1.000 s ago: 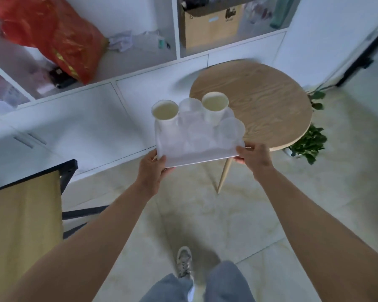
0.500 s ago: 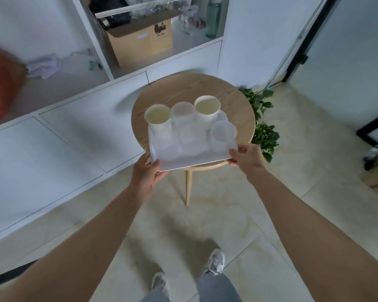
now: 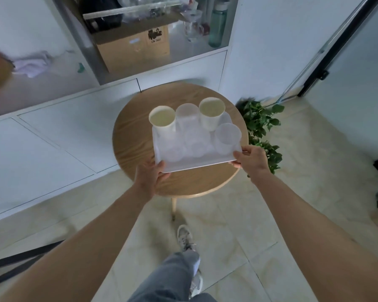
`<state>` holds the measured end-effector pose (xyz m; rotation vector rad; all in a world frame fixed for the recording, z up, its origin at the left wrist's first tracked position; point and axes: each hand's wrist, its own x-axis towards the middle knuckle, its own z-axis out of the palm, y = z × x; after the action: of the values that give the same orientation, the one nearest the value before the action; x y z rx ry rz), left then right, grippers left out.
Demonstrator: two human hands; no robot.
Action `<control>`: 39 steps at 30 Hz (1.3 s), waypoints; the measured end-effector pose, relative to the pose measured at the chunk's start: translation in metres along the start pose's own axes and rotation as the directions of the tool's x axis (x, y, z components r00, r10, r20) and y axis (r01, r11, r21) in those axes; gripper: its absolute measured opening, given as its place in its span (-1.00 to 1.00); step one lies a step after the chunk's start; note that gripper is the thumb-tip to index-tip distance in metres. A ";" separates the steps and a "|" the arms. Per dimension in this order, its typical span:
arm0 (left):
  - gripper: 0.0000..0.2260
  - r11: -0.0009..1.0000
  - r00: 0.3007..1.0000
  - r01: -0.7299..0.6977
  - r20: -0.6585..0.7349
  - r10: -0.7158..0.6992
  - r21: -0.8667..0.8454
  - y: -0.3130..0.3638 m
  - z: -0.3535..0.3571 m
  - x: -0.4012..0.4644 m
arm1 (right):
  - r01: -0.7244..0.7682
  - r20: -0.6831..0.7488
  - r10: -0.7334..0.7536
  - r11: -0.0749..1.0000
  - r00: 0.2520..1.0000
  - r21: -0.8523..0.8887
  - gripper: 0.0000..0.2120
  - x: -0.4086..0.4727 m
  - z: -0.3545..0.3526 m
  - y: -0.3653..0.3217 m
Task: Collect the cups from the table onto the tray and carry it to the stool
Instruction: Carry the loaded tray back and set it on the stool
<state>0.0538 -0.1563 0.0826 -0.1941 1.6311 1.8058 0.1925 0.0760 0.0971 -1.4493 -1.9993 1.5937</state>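
Observation:
I hold a white tray (image 3: 196, 165) over the round wooden stool (image 3: 135, 147). My left hand (image 3: 150, 177) grips its near left corner and my right hand (image 3: 250, 159) grips its near right corner. On the tray stand two white paper cups, one at the back left (image 3: 163, 122) and one at the back right (image 3: 211, 115). Several translucent plastic cups stand between and in front of them, such as one at the right (image 3: 227, 138). Whether the tray touches the stool top, I cannot tell.
White cabinets (image 3: 52, 136) run behind the stool, with a shelf holding a cardboard box (image 3: 133, 51) and a green bottle (image 3: 216, 25). A potted plant (image 3: 260, 125) sits right of the stool. My feet are on tiled floor (image 3: 227, 225).
I have walked closer and turned right. The stool now lies fully under the tray, where before only the tray's far edge overlapped it. Both hands keep their grip.

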 end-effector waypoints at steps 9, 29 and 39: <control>-0.74 0.998 0.998 -0.017 -0.058 0.020 0.057 0.024 0.043 0.064 | -0.008 0.047 0.008 1.000 0.999 -0.014 -0.75 0.099 0.002 -0.028; -0.59 0.992 0.831 0.002 -0.552 -0.074 -0.129 -0.006 0.116 0.156 | 0.245 0.483 -0.068 0.917 0.873 -0.315 -0.92 0.298 0.040 -0.081; -0.60 0.997 0.732 0.048 -0.678 -0.071 -0.053 -0.037 0.112 0.189 | 0.350 0.545 -0.062 0.825 0.836 -0.443 -0.93 0.332 0.075 -0.060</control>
<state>-0.0304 0.0186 -0.0262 -1.0234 2.0428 1.8161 -0.0563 0.2893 -0.0133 -0.9118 -2.9817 1.5015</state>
